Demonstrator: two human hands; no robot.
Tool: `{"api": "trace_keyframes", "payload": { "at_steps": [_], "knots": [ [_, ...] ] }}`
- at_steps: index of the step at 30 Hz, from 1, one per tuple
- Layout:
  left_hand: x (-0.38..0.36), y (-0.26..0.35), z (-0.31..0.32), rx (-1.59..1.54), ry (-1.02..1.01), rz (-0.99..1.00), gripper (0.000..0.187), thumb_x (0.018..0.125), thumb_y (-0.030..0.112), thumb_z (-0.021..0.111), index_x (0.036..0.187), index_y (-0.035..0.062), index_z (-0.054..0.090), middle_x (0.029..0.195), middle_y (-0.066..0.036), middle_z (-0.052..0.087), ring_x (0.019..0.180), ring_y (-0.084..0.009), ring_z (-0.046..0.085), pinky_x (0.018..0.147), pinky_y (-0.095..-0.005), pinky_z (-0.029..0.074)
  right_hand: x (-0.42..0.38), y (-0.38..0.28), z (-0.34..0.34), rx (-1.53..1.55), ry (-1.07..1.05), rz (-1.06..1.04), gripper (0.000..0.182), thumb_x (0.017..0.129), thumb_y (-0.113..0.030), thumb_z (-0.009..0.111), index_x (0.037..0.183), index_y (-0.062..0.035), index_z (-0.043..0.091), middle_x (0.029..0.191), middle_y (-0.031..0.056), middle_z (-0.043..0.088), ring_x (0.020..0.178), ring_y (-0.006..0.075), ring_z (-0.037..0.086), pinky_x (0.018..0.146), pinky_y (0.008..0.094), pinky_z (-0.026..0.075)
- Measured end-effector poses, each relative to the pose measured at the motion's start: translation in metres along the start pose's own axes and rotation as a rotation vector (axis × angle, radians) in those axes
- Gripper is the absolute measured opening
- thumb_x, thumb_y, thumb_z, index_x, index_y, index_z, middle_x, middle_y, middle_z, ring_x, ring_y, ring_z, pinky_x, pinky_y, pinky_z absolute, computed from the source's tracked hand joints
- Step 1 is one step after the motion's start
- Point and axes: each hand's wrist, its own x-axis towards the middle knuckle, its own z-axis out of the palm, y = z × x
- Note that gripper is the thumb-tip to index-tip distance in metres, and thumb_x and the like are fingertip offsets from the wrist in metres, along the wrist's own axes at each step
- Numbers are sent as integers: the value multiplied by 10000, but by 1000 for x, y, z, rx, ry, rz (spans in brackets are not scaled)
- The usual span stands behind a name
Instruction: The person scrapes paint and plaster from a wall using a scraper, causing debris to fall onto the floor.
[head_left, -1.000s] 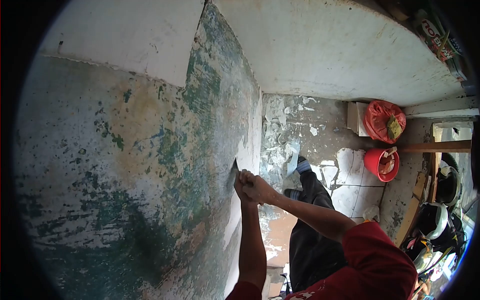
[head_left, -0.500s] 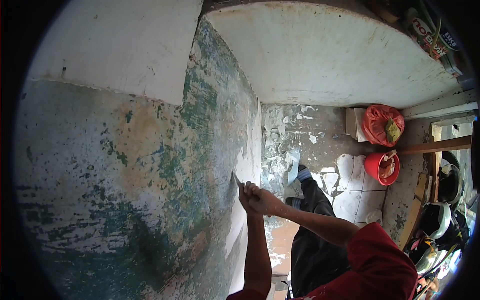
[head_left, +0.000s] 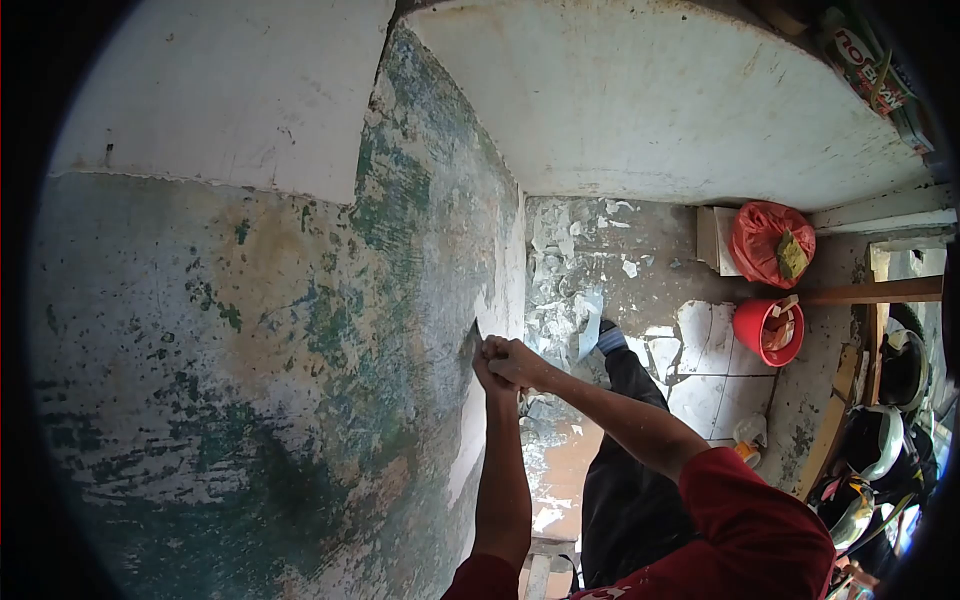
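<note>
My left hand (head_left: 491, 376) and my right hand (head_left: 515, 362) are closed together around the handle of a scraper. Only the thin, dark blade of the scraper (head_left: 476, 328) shows beyond my fingers, with its tip against the wall (head_left: 410, 290); its handle is hidden. Green, grey and whitish patches of worn paint cover that wall. A strip of bare white (head_left: 468, 455) runs along the wall just below and beside my hands.
Paint flakes (head_left: 565, 235) litter the floor by my foot (head_left: 609, 339). A red bucket (head_left: 748, 330) holding scraps stands beside a red plastic bag (head_left: 752, 245). White broken tiles (head_left: 700, 400) lie nearby. Helmets (head_left: 872, 440) sit at the far right.
Both hands and the scraper have moved up a little in view along the wall. The view has shifted slightly, and a white and orange item now shows more by the tiles.
</note>
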Motion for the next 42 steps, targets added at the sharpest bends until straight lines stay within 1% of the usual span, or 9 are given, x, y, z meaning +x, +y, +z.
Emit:
{"api": "trace_keyframes", "payload": {
  "at_steps": [2, 8, 15, 18, 22, 28, 31, 37, 42],
  "knots": [
    [-2, -25, 12, -168, 123, 59, 398, 865, 386, 382, 580, 109, 363, 520, -11, 393, 478, -145, 432, 505, -268, 425, -16, -1, -12, -39, -1, -20, 172, 675, -102, 481, 808, 7, 484, 608, 91, 503, 527, 161, 515, 475, 269, 433],
    [-4, -24, 17, -60, 177, 98, 394, 871, 357, 380, 565, 112, 349, 524, -9, 414, 507, -130, 447, 499, -255, 406, 8, 8, -17, -34, -26, 157, 185, 681, -140, 478, 818, -25, 524, 518, 44, 491, 312, 132, 424, 252, 254, 310],
    [-44, -17, 19, -121, 55, 82, 382, 892, 341, 347, 604, 91, 377, 527, -18, 395, 570, -170, 486, 566, -277, 442, -15, 47, 17, -61, 152, -359, 192, 695, -143, 501, 732, 44, 525, 585, 113, 514, 368, 161, 482, 292, 268, 355],
    [-17, -1, 2, -82, 111, -22, 410, 888, 378, 345, 604, 85, 390, 506, -30, 388, 569, -177, 484, 584, -288, 436, 5, 30, 6, 43, 13, 155, 181, 692, -134, 498, 776, 24, 522, 675, 125, 548, 580, 206, 573, 378, 293, 437],
    [-27, -11, 0, -137, 12, -94, 422, 887, 391, 338, 590, 94, 379, 495, -16, 365, 557, -170, 462, 597, -285, 428, -16, 40, 8, -62, 158, -164, 228, 722, -169, 493, 773, 52, 512, 624, 120, 533, 431, 169, 526, 371, 278, 428],
    [-5, -2, 9, -14, 181, 80, 375, 895, 296, 348, 560, 141, 282, 509, 28, 261, 480, -87, 294, 510, -232, 299, 2, 4, 7, -79, 39, -74, 207, 690, -169, 500, 844, -31, 504, 568, 82, 513, 417, 165, 486, 324, 280, 388],
    [-13, -19, 8, -87, 26, 91, 359, 891, 275, 350, 562, 146, 284, 510, 29, 282, 480, -85, 297, 523, -226, 315, -11, 10, 2, -117, 112, 101, 184, 687, -131, 512, 799, 15, 509, 664, 110, 528, 585, 182, 556, 535, 298, 454],
    [-31, -8, 26, -57, 221, 153, 349, 884, 262, 392, 578, 103, 336, 510, -5, 359, 513, -134, 412, 555, -257, 397, 2, 24, 13, 63, -17, 105, 175, 686, -92, 475, 836, -3, 474, 687, 101, 523, 400, 174, 501, 295, 255, 387],
    [-43, -10, -24, -297, -147, -43, 364, 892, 300, 364, 592, 93, 364, 514, -14, 364, 516, -142, 422, 583, -261, 416, -21, 55, 21, -99, 80, -229, 225, 659, -129, 540, 814, 19, 473, 723, 156, 539, 848, 282, 556, 766, 356, 409]
  ]
}}
